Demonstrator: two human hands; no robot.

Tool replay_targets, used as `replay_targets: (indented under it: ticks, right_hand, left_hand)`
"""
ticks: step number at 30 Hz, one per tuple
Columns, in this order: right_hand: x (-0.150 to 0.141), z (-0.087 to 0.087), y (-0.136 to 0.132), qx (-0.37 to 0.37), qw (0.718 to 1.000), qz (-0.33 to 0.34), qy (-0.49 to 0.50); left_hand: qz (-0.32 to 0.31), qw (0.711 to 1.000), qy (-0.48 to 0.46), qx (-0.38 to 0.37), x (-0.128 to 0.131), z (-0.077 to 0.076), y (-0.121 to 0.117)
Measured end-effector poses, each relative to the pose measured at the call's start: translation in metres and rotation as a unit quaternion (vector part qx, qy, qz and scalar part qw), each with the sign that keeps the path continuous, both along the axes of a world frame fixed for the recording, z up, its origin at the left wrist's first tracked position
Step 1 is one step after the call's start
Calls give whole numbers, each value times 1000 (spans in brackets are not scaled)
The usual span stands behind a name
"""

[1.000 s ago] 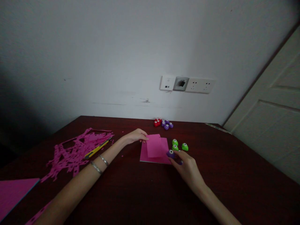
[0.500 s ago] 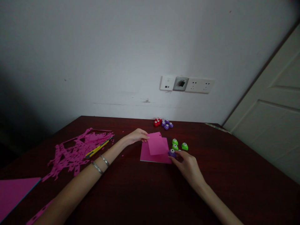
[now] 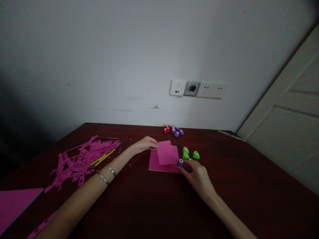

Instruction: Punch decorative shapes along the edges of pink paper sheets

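Observation:
My left hand (image 3: pixel 146 144) pinches the left edge of a small pink paper sheet (image 3: pixel 166 154), which has a dark punched spot at its top right corner. Beneath it lies a larger pink sheet or pad (image 3: pixel 154 163). At the small sheet's lower right corner, my right hand (image 3: pixel 198 174) has thumb and fingers closed on a small purple craft punch (image 3: pixel 180 163) with a white button. Whether the paper is inside its slot I cannot tell. Several green craft punches (image 3: pixel 196 155) stand just behind that hand, one partly hidden by the fingers.
Red punches (image 3: pixel 167 129) and purple punches (image 3: pixel 177 132) cluster near the wall. To the left are a heap of punched pink strips (image 3: pixel 77 162) and a yellow utility knife (image 3: pixel 104 157). Pink sheets (image 3: pixel 17 204) lie at the near left. Wall sockets (image 3: pixel 211 90) sit above the table.
My right hand has moved slightly left with the purple craft punch, onto the small sheet's lower right corner. The left hand and the paper have hardly moved.

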State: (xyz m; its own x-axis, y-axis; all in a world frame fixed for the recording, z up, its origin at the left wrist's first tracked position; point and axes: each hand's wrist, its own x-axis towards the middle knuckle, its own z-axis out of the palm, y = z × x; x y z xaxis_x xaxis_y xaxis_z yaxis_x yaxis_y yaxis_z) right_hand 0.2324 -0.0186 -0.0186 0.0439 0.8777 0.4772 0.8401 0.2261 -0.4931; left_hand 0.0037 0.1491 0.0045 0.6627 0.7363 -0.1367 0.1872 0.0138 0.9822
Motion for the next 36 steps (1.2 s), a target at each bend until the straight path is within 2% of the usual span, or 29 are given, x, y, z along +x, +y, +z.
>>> replay_targets:
  ticks: [9, 15, 22, 30, 36]
  right_hand:
    - [-2, 3, -2, 11, 1000, 9, -22]
    - [-6, 6, -4, 41, 994, 8, -101]
    - [-7, 4, -3, 66, 988, 1, -140]
    - [-11, 8, -3, 64, 986, -16, -152]
    - [-16, 8, -1, 68, 981, -24, -180]
  left_hand:
    - [30, 999, 13, -17, 7, 5, -10]
    - [34, 999, 13, -13, 11, 6, -13]
    - [41, 999, 7, -6, 12, 2, -10]
    - [38, 999, -1, 5, 10, -4, -5]
    - [38, 999, 0, -3, 9, -3, -6]
